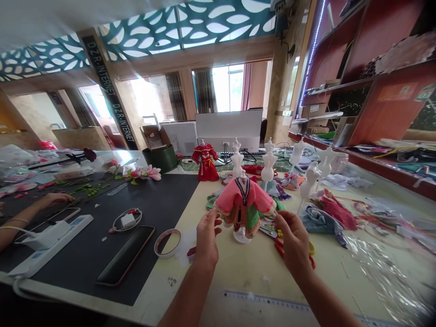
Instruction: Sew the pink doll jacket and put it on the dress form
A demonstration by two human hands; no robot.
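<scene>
A small pink doll robe (232, 194) with a dark patterned collar hangs on a white mini mannequin (241, 237) in front of me. Below the pink part, a green and orange skirt (252, 221) shows. My left hand (207, 236) pinches the end of the robe's left-side sleeve, and my right hand (292, 240) pinches the end of the other sleeve, so both sleeves are spread outward. Scissors with red handles (279, 249) lie on the table by my right hand, partly hidden by it. Another doll dress, red (206, 165), stands on a mannequin behind.
Bare white mini mannequins (269, 165) stand at the back right, near fabric pieces (322, 218). Left of me lie a tape roll (167, 243), a phone (126, 256), a cable with a charger (127, 221) and a power strip (51, 245). Another person's hand (56, 199) rests far left. A ruler (265, 300) lies in front.
</scene>
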